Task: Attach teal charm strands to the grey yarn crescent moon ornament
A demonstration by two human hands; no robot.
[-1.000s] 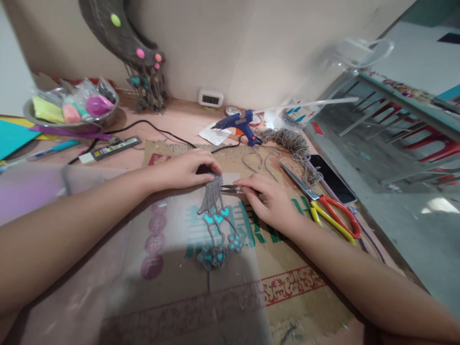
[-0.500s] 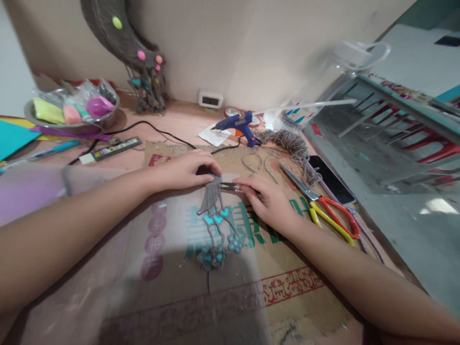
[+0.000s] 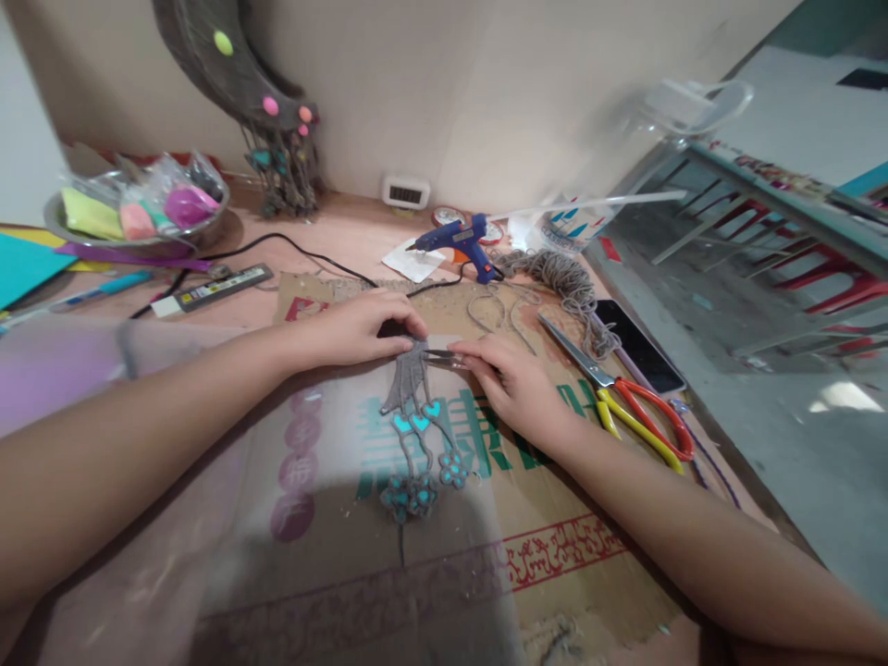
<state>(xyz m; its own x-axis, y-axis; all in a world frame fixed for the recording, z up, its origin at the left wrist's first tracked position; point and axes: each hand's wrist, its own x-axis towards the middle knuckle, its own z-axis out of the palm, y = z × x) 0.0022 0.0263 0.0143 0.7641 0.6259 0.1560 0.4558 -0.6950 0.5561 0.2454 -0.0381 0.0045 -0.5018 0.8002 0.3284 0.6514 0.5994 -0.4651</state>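
A grey cord ornament with turquoise hearts and flower-shaped ends lies on a translucent sheet over printed cardboard. My left hand pins its upper end, thumb and fingers closed on the grey piece. From the right, my right hand pinches a pair of tweezers. Their tips touch the ornament's right edge near the top, just below my left fingertips. The flower ends and a loose cord tail trail toward me.
Orange-and-yellow scissors and a phone lie at right. Behind are a blue glue gun, a grey yarn bundle and a small clock. A metal bowl of clay packets and a utility knife sit at left.
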